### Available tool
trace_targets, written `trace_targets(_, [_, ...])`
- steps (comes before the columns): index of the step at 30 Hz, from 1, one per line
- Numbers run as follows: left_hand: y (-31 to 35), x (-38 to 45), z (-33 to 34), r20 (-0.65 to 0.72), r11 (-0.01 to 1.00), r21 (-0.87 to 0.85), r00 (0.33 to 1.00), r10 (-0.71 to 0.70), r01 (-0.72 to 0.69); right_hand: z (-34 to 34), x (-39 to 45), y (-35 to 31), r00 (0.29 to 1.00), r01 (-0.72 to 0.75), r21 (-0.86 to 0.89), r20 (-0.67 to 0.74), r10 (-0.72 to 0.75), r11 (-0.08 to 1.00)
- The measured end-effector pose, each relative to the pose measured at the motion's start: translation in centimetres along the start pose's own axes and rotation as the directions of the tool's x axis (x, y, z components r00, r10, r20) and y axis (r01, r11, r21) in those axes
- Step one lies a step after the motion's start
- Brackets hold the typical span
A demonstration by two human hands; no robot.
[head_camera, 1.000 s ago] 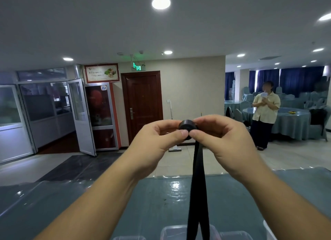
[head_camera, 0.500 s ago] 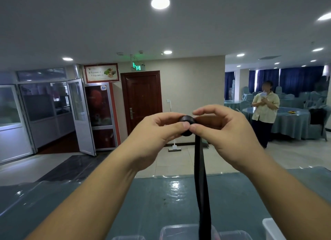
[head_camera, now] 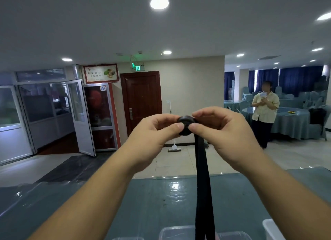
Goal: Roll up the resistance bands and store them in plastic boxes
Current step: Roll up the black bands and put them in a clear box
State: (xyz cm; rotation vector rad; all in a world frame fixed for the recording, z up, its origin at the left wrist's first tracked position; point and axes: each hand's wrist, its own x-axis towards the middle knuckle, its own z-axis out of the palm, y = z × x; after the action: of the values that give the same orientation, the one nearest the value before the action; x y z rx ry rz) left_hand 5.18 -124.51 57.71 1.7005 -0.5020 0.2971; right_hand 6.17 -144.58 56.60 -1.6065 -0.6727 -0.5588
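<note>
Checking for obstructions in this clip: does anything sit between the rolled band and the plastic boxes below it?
Nothing visible does. Both hands, left hand and right hand, pinch the black roll; only its own hanging tail drops toward the clear boxes.

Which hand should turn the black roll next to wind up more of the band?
Probably the right hand: the loose band tail hangs down on its side of the roll, so its fingers can wind it while the left hand pinches the roll steady.
</note>
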Motion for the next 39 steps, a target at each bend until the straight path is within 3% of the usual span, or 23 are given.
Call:
trace_targets(2, [-0.3, 0.0, 1.1, -0.033, 0.972, -0.234, 0.999, -0.032, 0.024, 0.6, -0.2, 0.8, 0.996, 0.006, 0.109, -0.094, 0.004, 0.994])
trace_targets(4, [-0.7, 0.1, 1.7, -0.060, 0.952, -0.305, 0.997, -0.054, 0.033, 0.9, -0.3, 1.3, 0.994, -0.004, 0.151, -0.112, 0.021, 0.989])
trace_targets(6, [-0.9, 0.1, 1.5, -0.067, 0.969, -0.244, 0.996, -0.061, 0.043, 0.6, -0.1, 1.4, 0.995, -0.023, 0.138, -0.098, 0.037, 0.990])
trace_targets(10, [0.1, 0.1, -0.3, 0.025, 0.995, 0.100, 0.999, -0.032, 0.029, -0.2, 0.1, 1.2, 0.999, -0.044, 0.036, 0.025, 0.043, 0.998])
trace_targets(12, [0.6, 0.3, -0.9, 0.045, 0.989, 0.145, 0.999, -0.010, 0.003, -0.2, 0.1, 1.2, 0.999, -0.032, 0.060, 0.030, 0.031, 0.998])
trace_targets(18, [0.0, -0.2, 1.2, -0.060, 0.978, -0.207, 0.998, -0.032, 0.019, 0.9, -0.1, 0.9, 0.993, 0.034, 0.166, -0.120, -0.014, 0.985])
trace_targets(22, [0.4, -0.1, 0.2, 0.008, 0.993, 0.118, 1.000, -0.008, 0.007, -0.1, 0.0, 0.8, 0.999, -0.012, 0.048, 0.051, 0.010, 0.999])
trace_targets(25, [0.9, 0.0, -0.5, 0.075, 0.983, 0.182, 0.996, -0.048, 0.034, -0.6, -0.1, 0.4, 0.988, -0.037, -0.007, 0.150, 0.038, 0.999])
trace_targets(27, [0.8, 0.1, -0.6, 0.091, 0.996, 0.068, 0.993, -0.071, 0.065, -0.5, -0.1, 0.5, 0.994, -0.037, 0.007, 0.103, 0.036, 0.999])
trace_targets(30, [0.2, 0.0, 0.0, 0.095, 0.965, -0.234, 0.990, -0.102, 0.122, -0.1, -0.5, 1.2, 1.000, -0.007, 0.077, -0.019, 0.009, 0.997])
trace_targets(33, [-0.1, 0.0, 0.5, 0.080, 0.920, -0.339, 0.981, -0.178, 0.195, -0.1, -0.8, 1.5, 1.000, -0.007, 0.069, -0.004, 0.007, 0.998])
trace_targets(39, [0.4, 0.1, -0.3, 0.092, 0.979, -0.034, 0.976, -0.199, 0.203, -1.0, -0.4, 0.8, 0.982, -0.053, -0.084, 0.176, 0.067, 0.995])
